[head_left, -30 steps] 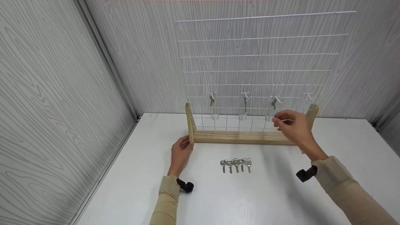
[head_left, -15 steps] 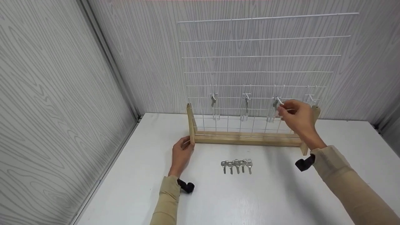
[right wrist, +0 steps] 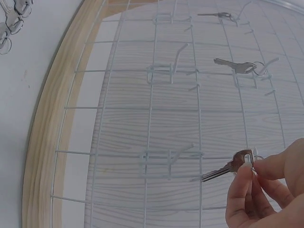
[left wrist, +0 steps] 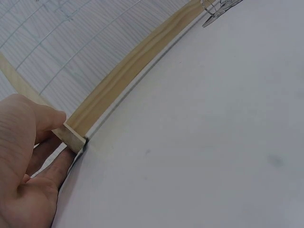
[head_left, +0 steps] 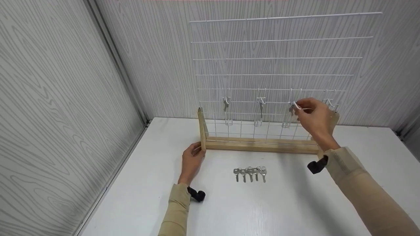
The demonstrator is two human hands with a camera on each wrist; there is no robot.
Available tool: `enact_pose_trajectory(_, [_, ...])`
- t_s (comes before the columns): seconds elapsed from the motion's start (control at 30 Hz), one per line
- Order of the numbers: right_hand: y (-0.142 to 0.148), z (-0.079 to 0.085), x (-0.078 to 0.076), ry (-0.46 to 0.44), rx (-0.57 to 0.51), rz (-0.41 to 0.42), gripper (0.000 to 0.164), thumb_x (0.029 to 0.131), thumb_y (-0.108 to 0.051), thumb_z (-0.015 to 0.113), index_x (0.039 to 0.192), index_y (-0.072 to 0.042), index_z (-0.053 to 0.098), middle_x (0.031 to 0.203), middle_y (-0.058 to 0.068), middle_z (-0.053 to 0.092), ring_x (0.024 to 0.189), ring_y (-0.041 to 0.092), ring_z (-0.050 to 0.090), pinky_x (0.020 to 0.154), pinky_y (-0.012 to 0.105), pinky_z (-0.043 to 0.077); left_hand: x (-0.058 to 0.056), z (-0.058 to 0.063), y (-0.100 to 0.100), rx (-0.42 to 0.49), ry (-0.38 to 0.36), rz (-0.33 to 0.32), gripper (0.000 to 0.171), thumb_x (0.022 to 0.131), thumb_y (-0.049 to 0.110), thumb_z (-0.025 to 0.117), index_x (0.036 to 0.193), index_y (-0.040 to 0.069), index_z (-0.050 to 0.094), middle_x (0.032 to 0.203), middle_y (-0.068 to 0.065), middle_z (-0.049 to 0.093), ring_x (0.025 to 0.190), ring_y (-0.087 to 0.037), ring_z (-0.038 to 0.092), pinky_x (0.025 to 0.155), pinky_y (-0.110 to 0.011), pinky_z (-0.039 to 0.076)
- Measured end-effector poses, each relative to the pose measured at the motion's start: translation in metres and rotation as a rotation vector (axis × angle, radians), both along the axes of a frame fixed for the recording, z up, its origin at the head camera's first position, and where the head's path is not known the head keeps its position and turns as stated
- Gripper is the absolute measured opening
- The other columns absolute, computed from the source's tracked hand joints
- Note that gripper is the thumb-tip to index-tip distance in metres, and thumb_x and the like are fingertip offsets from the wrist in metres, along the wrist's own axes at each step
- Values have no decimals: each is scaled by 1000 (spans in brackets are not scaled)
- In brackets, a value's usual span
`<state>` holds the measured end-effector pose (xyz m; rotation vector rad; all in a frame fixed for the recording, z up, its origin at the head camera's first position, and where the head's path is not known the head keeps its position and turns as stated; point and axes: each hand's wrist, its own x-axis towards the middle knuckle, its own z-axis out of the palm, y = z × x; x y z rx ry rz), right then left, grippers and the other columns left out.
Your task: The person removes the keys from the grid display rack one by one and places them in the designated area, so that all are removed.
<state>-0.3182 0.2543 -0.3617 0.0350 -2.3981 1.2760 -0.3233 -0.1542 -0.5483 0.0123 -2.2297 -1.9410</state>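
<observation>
The right hand (head_left: 315, 119), right of centre in the head view, has its thumb and index finger drawn together in a narrow pinch, and this grip has hold of a key (right wrist: 240, 160) at its ring end; whether the fingertips also press the wire is too fine to tell. In the right wrist view that key lies at lower right, its blade pointing left, at a white hook (head_left: 296, 105) that is third from the left in the head view. The left hand (head_left: 192, 162), left of the lower middle, pinches the near end of the left foot of a wooden stand (head_left: 259, 146), thumb on one side and fingers on the other. From the stand a white wire grid (head_left: 275, 74) rises to the top of the frame. Left of the right hand, a left key (head_left: 226, 105) and a middle key (head_left: 261, 109) hang on their own hooks; a fourth hook (head_left: 329, 102) shows just right of the hand. A row of five loose keys (head_left: 250, 172) lies below centre on the white desk (head_left: 229, 209). Beige sleeves (head_left: 364, 190) enter from the bottom edge and lower right, and a wood-patterned wall (head_left: 147, 65) fills the background.
</observation>
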Motion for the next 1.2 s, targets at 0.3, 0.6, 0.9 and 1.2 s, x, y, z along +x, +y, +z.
enact_pose_trajectory(0.3, [-8, 2, -2, -2, -68, -21, 25, 105, -15, 65, 124, -2, 74, 115, 16, 74, 85, 2, 65, 67, 10, 56, 2, 1, -1, -8, -1, 2, 40, 104, 10, 67, 143, 4, 63, 144, -18, 66, 135, -30, 64, 109, -38, 58])
enact_pose_trajectory(0.6, [-8, 2, -4, -4, -72, -1, 27, 109, -18, 60, 121, 2, 72, 107, 16, 72, 80, 1, 64, 64, 11, 54, 2, 1, -1, 3, -2, -1, 40, 104, 11, 66, 144, 4, 63, 144, -18, 65, 135, -30, 64, 110, -39, 58])
enact_pose_trajectory(0.9, [-5, 3, -2, -2, -60, 5, 29, 111, -19, 57, 123, 4, 70, 108, 18, 71, 77, 2, 63, 64, 10, 53, 0, 2, 1, 15, 6, -3, 40, 103, 7, 66, 143, 2, 63, 144, -20, 65, 136, -32, 64, 110, -40, 58])
enact_pose_trajectory(1.2, [-1, 5, 5, 18, -48, 24, 30, 112, -24, 57, 122, 2, 70, 106, 12, 70, 85, 12, 66, 66, 12, 54, -2, -1, -1, 27, -7, -3, 38, 104, 8, 67, 141, 5, 65, 143, -18, 66, 134, -30, 65, 109, -39, 58])
